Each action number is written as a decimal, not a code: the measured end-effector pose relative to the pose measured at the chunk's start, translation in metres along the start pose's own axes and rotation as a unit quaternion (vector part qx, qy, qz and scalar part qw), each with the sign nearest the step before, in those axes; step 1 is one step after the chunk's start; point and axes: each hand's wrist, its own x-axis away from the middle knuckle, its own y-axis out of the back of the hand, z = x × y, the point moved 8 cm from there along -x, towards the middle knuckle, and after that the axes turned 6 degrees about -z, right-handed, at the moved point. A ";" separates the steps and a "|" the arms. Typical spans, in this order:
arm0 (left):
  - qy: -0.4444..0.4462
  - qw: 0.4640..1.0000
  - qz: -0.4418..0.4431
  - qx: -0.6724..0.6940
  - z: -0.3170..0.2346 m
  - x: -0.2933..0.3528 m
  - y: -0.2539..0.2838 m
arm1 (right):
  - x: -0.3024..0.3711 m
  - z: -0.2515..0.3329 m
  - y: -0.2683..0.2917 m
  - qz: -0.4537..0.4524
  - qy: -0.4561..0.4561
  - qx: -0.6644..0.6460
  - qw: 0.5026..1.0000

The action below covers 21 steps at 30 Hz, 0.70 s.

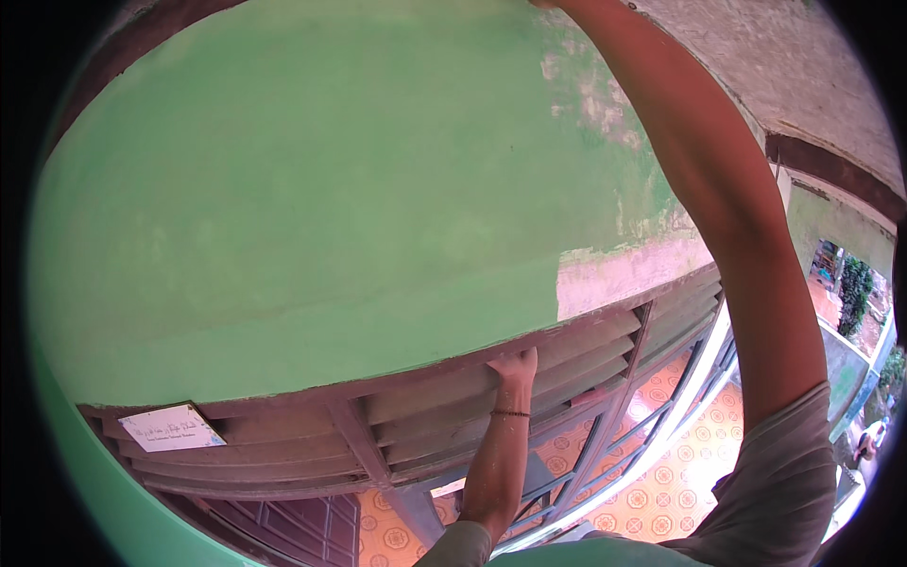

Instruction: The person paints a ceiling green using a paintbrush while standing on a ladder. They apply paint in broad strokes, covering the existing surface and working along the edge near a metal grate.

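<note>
My left hand point(515, 365) is closed on a brown wooden louvre slat point(576, 343) just under the lower edge of the wall, its fingers hooked into the gap. A dark bracelet point(510, 413) circles that wrist. My right arm point(718, 180) stretches up along the right side to the top edge of the view. Only a sliver of my right hand point(546, 4) shows there, and its fingers and anything in them are cut off. Before me is a wall painted green point(331, 189), with a bare pinkish-white patch point(628, 272) at its lower right and streaky, thinly covered spots above it.
A white sign point(171, 427) is fixed at the left end of the louvres. Far below lie orange patterned floor tiles point(661, 487), a purple panelled door point(293, 527) and window bars. The ceiling point(784, 61) slopes at the upper right; plants point(858, 293) show outside.
</note>
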 end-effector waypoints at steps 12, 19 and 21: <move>-0.012 0.982 0.013 -0.188 0.041 -0.022 0.047 | -0.018 -0.029 0.037 0.148 -0.084 -0.020 0.985; 0.201 0.624 0.221 0.722 0.050 -0.009 0.028 | 0.031 -0.014 0.058 0.114 -0.141 -0.014 0.983; 0.158 0.762 0.180 0.601 0.056 -0.015 0.039 | 0.001 -0.041 0.038 0.146 -0.109 -0.007 0.983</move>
